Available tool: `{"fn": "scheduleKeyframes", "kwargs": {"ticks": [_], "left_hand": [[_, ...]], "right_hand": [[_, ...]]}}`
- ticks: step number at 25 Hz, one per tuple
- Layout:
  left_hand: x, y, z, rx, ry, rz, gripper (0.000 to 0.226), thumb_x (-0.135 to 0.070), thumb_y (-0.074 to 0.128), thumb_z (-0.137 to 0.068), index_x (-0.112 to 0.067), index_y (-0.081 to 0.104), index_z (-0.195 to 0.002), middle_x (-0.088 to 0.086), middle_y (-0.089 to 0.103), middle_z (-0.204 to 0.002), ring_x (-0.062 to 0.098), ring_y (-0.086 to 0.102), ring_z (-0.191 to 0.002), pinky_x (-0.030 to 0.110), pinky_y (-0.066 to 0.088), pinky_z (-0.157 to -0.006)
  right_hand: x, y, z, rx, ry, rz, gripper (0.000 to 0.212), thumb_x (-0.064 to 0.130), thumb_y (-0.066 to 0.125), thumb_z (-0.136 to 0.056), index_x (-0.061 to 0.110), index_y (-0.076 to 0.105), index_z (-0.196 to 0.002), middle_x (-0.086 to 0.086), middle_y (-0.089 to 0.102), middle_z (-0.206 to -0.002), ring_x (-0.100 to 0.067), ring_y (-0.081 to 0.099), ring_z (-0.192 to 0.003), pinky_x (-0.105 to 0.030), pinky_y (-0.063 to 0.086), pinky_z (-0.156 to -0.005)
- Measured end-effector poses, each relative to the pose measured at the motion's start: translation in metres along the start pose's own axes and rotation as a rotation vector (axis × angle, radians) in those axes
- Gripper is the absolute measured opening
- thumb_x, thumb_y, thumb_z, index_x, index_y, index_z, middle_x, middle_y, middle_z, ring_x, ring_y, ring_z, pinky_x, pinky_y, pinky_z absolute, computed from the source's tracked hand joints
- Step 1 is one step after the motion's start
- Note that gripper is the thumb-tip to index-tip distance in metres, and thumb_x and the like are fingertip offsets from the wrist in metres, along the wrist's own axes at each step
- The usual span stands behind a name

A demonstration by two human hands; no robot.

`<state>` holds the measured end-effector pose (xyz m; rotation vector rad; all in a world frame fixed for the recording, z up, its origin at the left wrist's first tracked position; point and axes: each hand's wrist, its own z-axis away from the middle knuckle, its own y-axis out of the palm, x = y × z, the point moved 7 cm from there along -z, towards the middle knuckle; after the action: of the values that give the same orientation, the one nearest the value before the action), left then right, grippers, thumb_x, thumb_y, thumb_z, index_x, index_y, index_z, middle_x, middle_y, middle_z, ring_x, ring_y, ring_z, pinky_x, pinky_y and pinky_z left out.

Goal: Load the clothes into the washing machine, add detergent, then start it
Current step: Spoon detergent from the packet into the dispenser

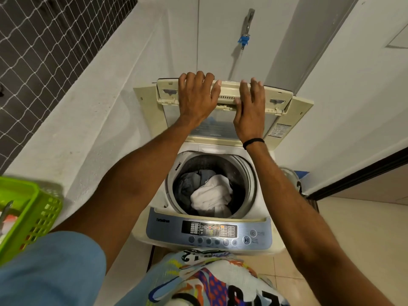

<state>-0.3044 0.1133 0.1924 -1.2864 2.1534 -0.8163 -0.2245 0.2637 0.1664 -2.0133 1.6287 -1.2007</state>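
A top-loading washing machine (159, 208) stands below me with its folding lid (280, 100) raised upright at the back. Inside the drum lie grey and dark clothes (187, 184) with a white garment (212, 195) on top. My left hand (196, 96) lies on the lid's upper panel, its fingers hooked over the top edge. My right hand (250, 107) rests on the same panel with fingers reaching the top edge and the thumb against the panel. The control panel (209, 231) with its buttons and lit display runs along the front.
A green plastic basket (33, 217) sits on the ledge at my left. A tap with a blue fitting (245, 36) is on the wall behind the machine. White walls close in on both sides; tiled floor opens to the right.
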Motion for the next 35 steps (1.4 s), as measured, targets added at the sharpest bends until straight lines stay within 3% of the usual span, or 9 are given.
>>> {"fn": "scheduleKeyframes", "kwargs": {"ticks": [5,7,10,16,21,27,32,35], "left_hand": [[0.004,0.006,-0.006,-0.070,0.015,0.040,0.046,-0.048,0.030,-0.100,-0.020,0.067,-0.102,0.003,0.068,-0.093,0.021,0.059,-0.086,0.040,0.041,-0.089],[0.004,0.012,-0.012,-0.066,0.016,0.034,0.046,-0.049,0.031,-0.099,-0.021,0.067,-0.103,0.003,0.069,-0.094,0.021,0.060,-0.087,0.040,0.042,-0.090],[0.008,0.020,-0.024,-0.058,0.002,0.048,0.046,-0.050,0.032,-0.098,-0.021,0.068,-0.103,0.002,0.069,-0.095,0.021,0.061,-0.088,0.040,0.043,-0.090],[0.011,0.036,-0.041,-0.093,-0.037,0.078,0.047,-0.049,0.032,-0.098,-0.021,0.069,-0.100,0.001,0.070,-0.091,0.018,0.060,-0.084,0.037,0.043,-0.087],[0.013,0.051,-0.053,-0.212,-0.044,0.136,0.042,-0.043,0.038,-0.096,-0.018,0.072,-0.090,0.001,0.069,-0.081,0.018,0.060,-0.077,0.034,0.043,-0.082],[0.018,0.072,-0.071,-0.205,-0.063,0.116,0.037,-0.040,0.040,-0.094,-0.018,0.068,-0.082,0.001,0.065,-0.074,0.019,0.056,-0.071,0.035,0.042,-0.080],[0.016,0.067,-0.067,-0.229,-0.046,0.120,0.038,-0.038,0.039,-0.094,-0.018,0.067,-0.080,0.001,0.063,-0.073,0.021,0.055,-0.071,0.037,0.042,-0.081],[0.014,0.061,-0.065,-0.233,-0.039,0.143,0.036,-0.038,0.040,-0.094,-0.017,0.067,-0.080,0.001,0.064,-0.074,0.021,0.055,-0.071,0.037,0.043,-0.080]], "right_hand": [[-0.006,0.001,0.015,-0.020,0.032,-0.086,0.069,-0.013,0.036,-0.087,0.010,0.029,-0.152,-0.014,0.021,-0.161,-0.031,0.012,-0.151,-0.028,0.006,-0.123],[-0.008,0.003,0.012,-0.013,0.049,-0.096,0.074,-0.017,0.035,-0.083,0.008,0.027,-0.153,-0.014,0.019,-0.162,-0.029,0.013,-0.151,-0.031,0.010,-0.124],[-0.012,0.011,0.002,0.013,0.066,-0.101,0.077,-0.017,0.036,-0.082,0.009,0.024,-0.153,-0.012,0.018,-0.162,-0.027,0.014,-0.151,-0.039,0.017,-0.123],[-0.025,0.023,-0.019,0.066,0.049,-0.089,0.081,-0.017,0.039,-0.082,0.015,0.024,-0.154,-0.008,0.018,-0.163,-0.023,0.015,-0.151,-0.038,0.019,-0.123],[-0.033,0.035,-0.032,0.063,0.041,-0.144,0.075,-0.015,0.038,-0.084,0.011,0.027,-0.153,-0.011,0.021,-0.162,-0.025,0.016,-0.150,-0.046,0.024,-0.120],[-0.043,0.050,-0.054,0.077,0.101,-0.160,0.077,-0.016,0.038,-0.082,0.013,0.028,-0.153,-0.010,0.022,-0.161,-0.027,0.018,-0.150,-0.049,0.030,-0.117],[-0.034,0.044,-0.048,0.030,0.103,-0.150,0.070,-0.015,0.038,-0.084,0.008,0.032,-0.150,-0.017,0.023,-0.159,-0.029,0.020,-0.149,-0.044,0.026,-0.120],[-0.039,0.031,-0.022,-0.174,0.218,-0.262,0.046,-0.003,0.048,-0.092,0.002,0.047,-0.138,-0.022,0.039,-0.145,-0.026,0.038,-0.137,-0.030,0.036,-0.114]]}}
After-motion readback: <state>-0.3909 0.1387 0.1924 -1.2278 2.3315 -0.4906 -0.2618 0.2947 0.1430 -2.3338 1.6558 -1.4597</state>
